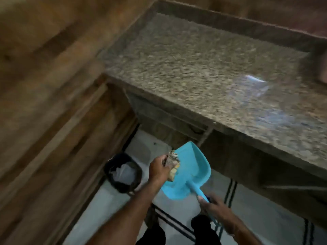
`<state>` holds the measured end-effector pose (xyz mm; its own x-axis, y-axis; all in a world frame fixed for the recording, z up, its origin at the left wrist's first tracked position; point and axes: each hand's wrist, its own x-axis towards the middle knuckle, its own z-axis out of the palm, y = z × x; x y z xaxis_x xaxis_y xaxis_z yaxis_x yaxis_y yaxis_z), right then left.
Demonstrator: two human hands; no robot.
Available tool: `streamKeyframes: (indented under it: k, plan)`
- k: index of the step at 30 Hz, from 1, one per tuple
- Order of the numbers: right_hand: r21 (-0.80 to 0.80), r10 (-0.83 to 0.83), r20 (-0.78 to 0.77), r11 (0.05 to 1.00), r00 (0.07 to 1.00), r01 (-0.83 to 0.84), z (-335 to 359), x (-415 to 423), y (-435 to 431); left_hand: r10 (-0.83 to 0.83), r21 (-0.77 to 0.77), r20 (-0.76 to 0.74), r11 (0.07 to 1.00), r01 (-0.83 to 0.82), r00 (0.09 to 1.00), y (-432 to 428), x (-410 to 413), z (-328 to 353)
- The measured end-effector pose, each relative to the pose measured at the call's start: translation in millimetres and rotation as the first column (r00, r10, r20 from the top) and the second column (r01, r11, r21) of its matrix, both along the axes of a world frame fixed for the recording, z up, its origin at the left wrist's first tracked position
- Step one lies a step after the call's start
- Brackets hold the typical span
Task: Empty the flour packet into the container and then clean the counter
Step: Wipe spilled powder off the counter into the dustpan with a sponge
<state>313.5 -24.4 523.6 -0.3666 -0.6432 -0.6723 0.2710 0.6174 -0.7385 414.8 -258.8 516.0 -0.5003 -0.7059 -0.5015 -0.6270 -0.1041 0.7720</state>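
Left hand (160,169) grips a blurred small brush (172,162) in the blue dustpan (191,174), its handle clasped by the right hand (214,203), below the counter (194,68): clean-up step, next likely tipping carefully into the bin (123,172).

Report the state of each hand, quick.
Left hand: grips a small beige brush-like object over the turquoise plastic dustpan; too blurred to name.
Right hand: grips the dustpan's handle.

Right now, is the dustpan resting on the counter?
No: the right hand holds the blue dustpan by its handle in front of the counter, above the floor, with the left hand gripping a brush in it.
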Motion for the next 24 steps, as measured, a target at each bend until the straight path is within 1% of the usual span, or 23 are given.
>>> streamKeyframes:
  k: [2,4,5,7,9,11,12,14,16,18,20,21,22,24]
  plan:
    - [0.036,0.122,-0.009,0.992,0.993,-0.121,-13,32,-41,0.164,0.04,-0.009,0.986,-0.164,0.986,-29,51,-10]
    - [0.098,0.228,-0.001,0.969,0.974,-0.227,-35,60,-79,0.32,0.061,0.016,0.945,-0.32,0.947,-58,101,-25]
    - [0.132,0.292,0.0,0.948,0.956,-0.29,-49,73,-98,0.427,0.063,0.017,0.902,-0.427,0.904,-70,124,-34]
    - [0.216,0.359,-0.017,0.913,0.933,-0.348,-85,95,-137,0.633,0.036,0.026,0.773,-0.633,0.774,-92,167,-62]
    - [0.24,0.374,0.062,0.894,0.925,-0.377,-137,116,-180,0.737,0.013,0.044,0.675,-0.738,0.675,-111,199,-100]
    - [0.281,0.471,0.093,0.833,0.877,-0.477,-192,132,-230,0.782,0.014,0.064,0.62,-0.784,0.62,-130,213,-136]
    - [0.295,0.482,0.113,0.819,0.869,-0.492,-213,143,-259,0.795,0.023,0.073,0.603,-0.798,0.602,-139,218,-154]
    - [0.299,0.44,0.166,0.83,0.882,-0.47,-247,164,-321,0.822,0.03,0.093,0.562,-0.827,0.562,-161,225,-190]
    - [0.315,0.384,0.18,0.85,0.906,-0.423,-286,181,-372,0.838,0.009,0.139,0.532,-0.847,0.528,-181,234,-229]
    - [0.299,0.437,0.166,0.832,0.884,-0.468,-327,187,-384,0.848,-0.006,0.173,0.509,-0.861,0.5,-191,245,-267]
    - [0.382,0.395,0.118,0.829,0.911,-0.409,-352,193,-383,0.857,-0.005,0.188,0.49,-0.872,0.481,-189,254,-297]
    - [0.401,0.416,0.081,0.819,0.906,-0.411,-362,195,-377,0.861,-0.007,0.202,0.478,-0.878,0.467,-186,257,-308]
    - [0.395,0.44,0.081,0.81,0.895,-0.434,-369,197,-370,0.86,-0.004,0.219,0.473,-0.881,0.461,-181,259,-316]
    - [0.387,0.415,0.107,0.82,0.904,-0.422,-377,200,-355,0.853,0.005,0.253,0.47,-0.883,0.456,-171,262,-326]
